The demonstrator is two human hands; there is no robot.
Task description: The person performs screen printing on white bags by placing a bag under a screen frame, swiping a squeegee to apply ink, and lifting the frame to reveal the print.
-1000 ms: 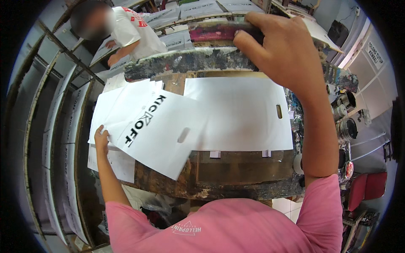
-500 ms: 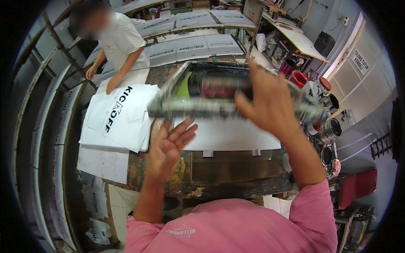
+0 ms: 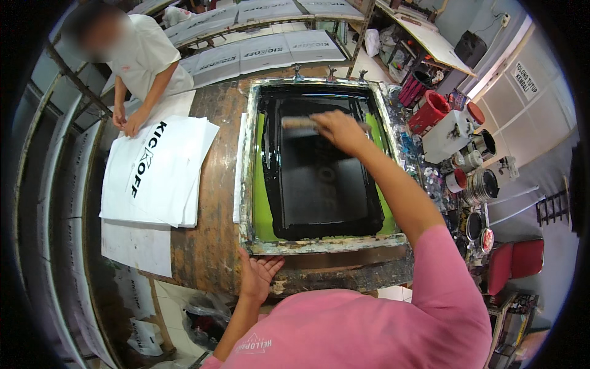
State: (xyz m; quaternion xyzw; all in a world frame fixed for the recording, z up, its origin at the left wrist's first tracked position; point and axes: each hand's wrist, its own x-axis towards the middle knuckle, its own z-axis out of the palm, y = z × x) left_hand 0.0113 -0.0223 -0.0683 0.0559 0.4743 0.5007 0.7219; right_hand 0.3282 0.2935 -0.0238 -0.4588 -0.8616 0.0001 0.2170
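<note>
A screen printing frame (image 3: 247,184) lies flat on the worktable, its paint-stained border around a green mesh. Black ink (image 3: 295,184) covers most of the mesh, and dark lettering shows faintly through it. Across the far part of the screen lies a squeegee (image 3: 297,123), its wooden handle gripped by my right hand (image 3: 340,130). My left hand (image 3: 257,274) is at the frame's near left corner, palm up and fingers apart, with the fingertips by the underside of the near edge. A white sheet (image 3: 238,178) sticks out from under the frame's left side.
A stack of printed white bags (image 3: 153,178) sits at left on the worktable (image 3: 212,203). Beyond it stands a person in a white shirt (image 3: 150,55), hands at the stack. Ink cans (image 3: 479,187) and a red tub (image 3: 428,111) crowd the right side. Racks (image 3: 258,58) hold printed sheets behind.
The screen frame has come down from a tilted, raised position to lie flat. My right hand has moved left with the squeegee; my left hand has come nearer to me.
</note>
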